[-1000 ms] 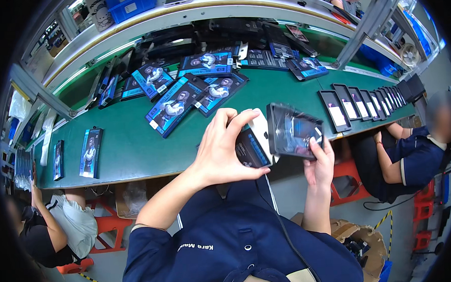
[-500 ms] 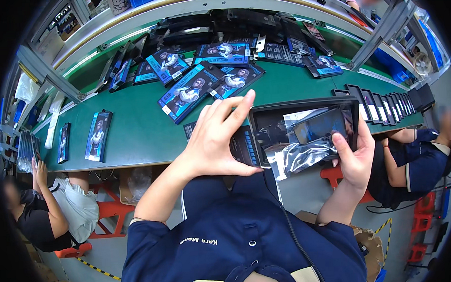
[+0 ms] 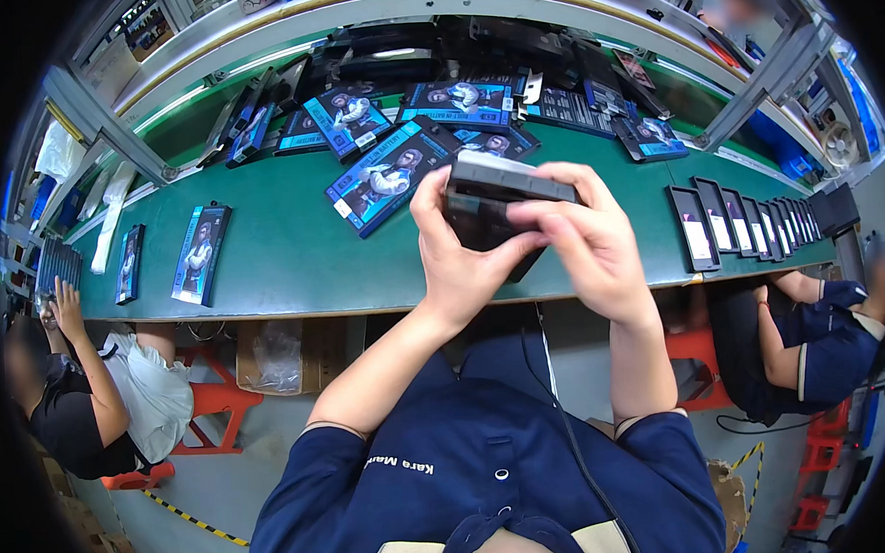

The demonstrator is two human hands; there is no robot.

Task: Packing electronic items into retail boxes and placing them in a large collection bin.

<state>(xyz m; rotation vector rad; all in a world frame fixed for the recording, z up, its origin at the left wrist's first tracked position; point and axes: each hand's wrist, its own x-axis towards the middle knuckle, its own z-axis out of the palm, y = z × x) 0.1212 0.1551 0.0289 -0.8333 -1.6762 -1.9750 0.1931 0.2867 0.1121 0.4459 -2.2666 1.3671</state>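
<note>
Between my two hands, just above the bench's front edge, a black rectangular box [image 3: 479,217] is tilted on edge and partly blurred. My left hand [image 3: 452,266] wraps its left side, with the thumb across the lower front. Around its right end and front closes my right hand [image 3: 593,247], fingers bent and thumb near the left thumb. The box's inside is turned out of sight. A blue-and-black printed carton [image 3: 390,176] lies just beyond my left hand.
More printed cartons are heaped across the back of the green bench [image 3: 296,272]. Two stand apart at left, including a carton [image 3: 201,256]. Several black trays [image 3: 692,229] line up at right. Co-workers sit on both sides, one by a red stool [image 3: 218,406].
The box has moved left and tipped up; its open face and the clear film no longer show. My left hand has closed onto its side, and my right hand has shifted left with it.
</note>
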